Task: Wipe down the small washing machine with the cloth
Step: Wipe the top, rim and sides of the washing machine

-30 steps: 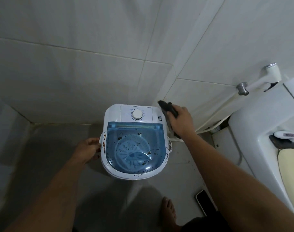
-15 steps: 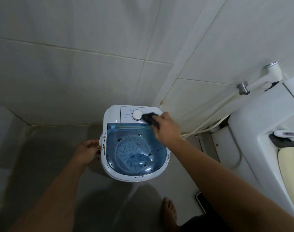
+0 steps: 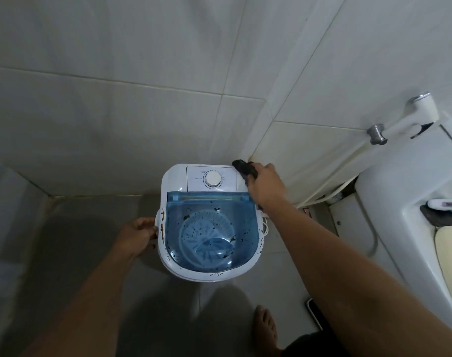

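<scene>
Head view: small washing machine (image 3: 194, 269) stands on the floor (image 3: 91, 228) at centre. Right hand (image 3: 265, 185), its grip closed on the dark cloth (image 3: 241, 167), presses at the machine's 1 o'clock corner. Left hand (image 3: 137, 235) clasps the rim at 9 o'clock.

The washing machine (image 3: 209, 222) stands near the wall corner (image 3: 256, 155); bare floor (image 3: 91, 228) lies open to its left, while the toilet (image 3: 400, 202) and hose (image 3: 323, 194) crowd its right.
</scene>
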Available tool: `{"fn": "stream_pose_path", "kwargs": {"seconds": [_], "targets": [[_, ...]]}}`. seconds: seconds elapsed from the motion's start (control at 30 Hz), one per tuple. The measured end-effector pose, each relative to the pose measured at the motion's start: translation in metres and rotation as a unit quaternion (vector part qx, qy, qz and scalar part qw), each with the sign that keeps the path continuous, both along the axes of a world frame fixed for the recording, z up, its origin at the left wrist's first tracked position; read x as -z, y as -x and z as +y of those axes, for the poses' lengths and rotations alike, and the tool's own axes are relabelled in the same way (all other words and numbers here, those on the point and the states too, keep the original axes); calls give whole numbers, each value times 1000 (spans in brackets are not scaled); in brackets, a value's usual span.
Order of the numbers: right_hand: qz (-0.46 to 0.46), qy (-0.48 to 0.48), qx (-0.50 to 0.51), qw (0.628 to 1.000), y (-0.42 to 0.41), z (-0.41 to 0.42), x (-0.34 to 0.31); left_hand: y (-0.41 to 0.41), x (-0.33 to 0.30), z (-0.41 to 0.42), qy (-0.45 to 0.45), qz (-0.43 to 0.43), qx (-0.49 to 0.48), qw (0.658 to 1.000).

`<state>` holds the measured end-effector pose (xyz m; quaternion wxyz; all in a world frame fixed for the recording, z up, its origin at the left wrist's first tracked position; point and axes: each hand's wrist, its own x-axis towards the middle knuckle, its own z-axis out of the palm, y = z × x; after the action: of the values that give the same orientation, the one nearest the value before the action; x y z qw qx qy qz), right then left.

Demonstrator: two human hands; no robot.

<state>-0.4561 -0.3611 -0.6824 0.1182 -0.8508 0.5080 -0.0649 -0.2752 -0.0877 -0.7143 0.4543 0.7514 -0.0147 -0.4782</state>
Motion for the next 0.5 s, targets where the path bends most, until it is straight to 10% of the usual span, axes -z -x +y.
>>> {"fn": "stream_pose_path", "kwargs": {"seconds": [0.17, 0.33, 0.5], "targets": [[-25, 28, -176, 984, -4, 29, 7, 1, -2, 0, 2, 5, -2, 1000], [-101, -106, 82, 986, -14, -1, 4, 3, -5, 1, -10, -4, 0, 1000], [-170, -168, 75, 968, 12, 5, -1, 5, -7, 0, -9, 7, -13, 1000]]}}
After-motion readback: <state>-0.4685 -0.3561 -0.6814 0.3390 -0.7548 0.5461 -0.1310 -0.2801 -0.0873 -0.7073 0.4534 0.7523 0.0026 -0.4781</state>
